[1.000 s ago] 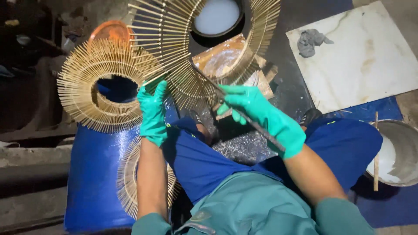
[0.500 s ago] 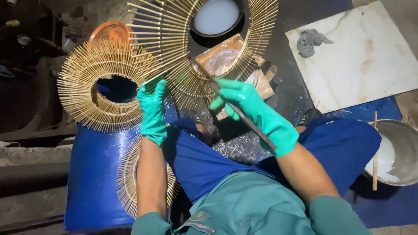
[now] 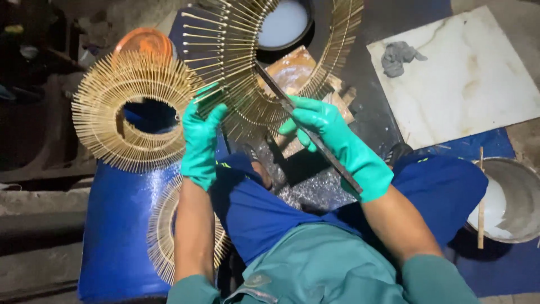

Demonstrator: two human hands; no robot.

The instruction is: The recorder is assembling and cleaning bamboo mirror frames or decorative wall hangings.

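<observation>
While left hand (image 3: 199,143) grips gold sunburst frame (image 3: 247,67), right hand (image 3: 337,143) clasps dark file (image 3: 304,132), white slab (image 3: 467,84) beside.

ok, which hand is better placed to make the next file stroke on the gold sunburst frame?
Right. The right hand already grips the long dark file, its tip lying across the spokes of the gold sunburst frame. The left hand is busy steadying the frame's lower edge.

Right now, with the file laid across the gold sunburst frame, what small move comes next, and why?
Probably push the file forward along the spokes: the right hand grips it, its tip rests on the sunburst frame, and the left hand steadies the frame's lower edge.
</observation>
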